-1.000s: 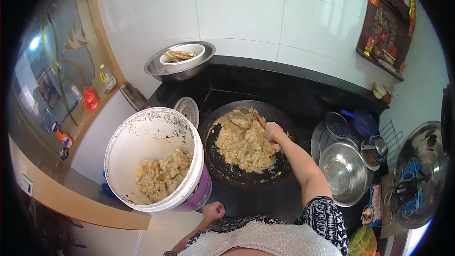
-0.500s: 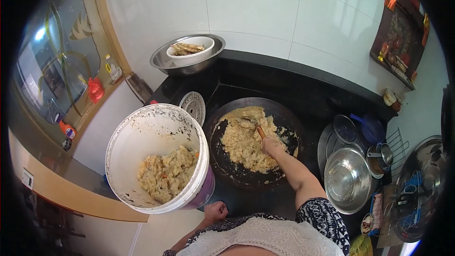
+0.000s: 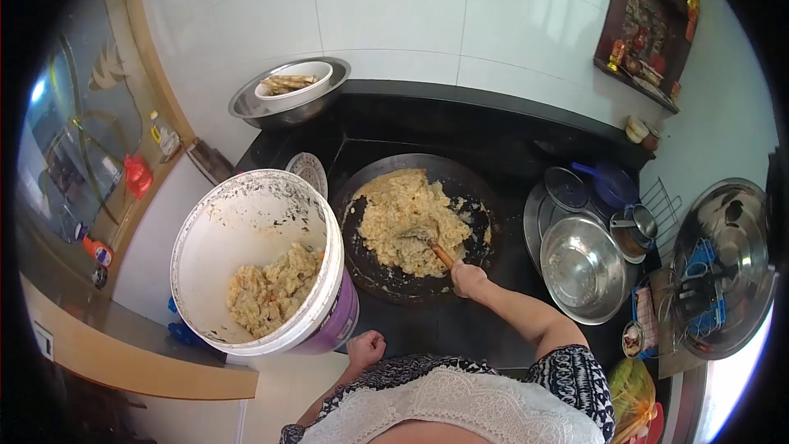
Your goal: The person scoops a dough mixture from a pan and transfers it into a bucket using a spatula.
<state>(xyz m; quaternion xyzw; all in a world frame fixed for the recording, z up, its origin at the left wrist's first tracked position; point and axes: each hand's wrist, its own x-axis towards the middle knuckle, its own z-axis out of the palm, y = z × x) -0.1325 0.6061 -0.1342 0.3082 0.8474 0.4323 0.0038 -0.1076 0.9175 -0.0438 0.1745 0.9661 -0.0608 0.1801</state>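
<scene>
My right hand [image 3: 470,279] is closed around the wooden handle of a spatula [image 3: 445,257], at the near right side of a large dark wok [image 3: 370,273]. The spatula's metal blade is partly buried in a pale yellow, lumpy mash [image 3: 401,205] spread over the wok's middle. My left hand [image 3: 366,349] rests as a loose fist by the counter's front edge, below a tall white bucket [image 3: 234,214]. No object shows in that fist. The bucket leans toward me, with more of the same-looking mash [image 3: 275,289] at its bottom, orange bits mixed in.
A steel basin [image 3: 255,112] with a white bowl [image 3: 319,82] of brown pieces sits at the back left. A perforated disc [image 3: 309,171] lies behind the bucket. Right of the wok are a shiny steel bowl [image 3: 585,271], lids, a blue strainer [image 3: 612,185] and a wire rack [image 3: 664,205].
My right hand has drawn the spatula toward me and slightly right through the mash. My left hand stays a fist by the counter edge. The whole view has shifted a little.
</scene>
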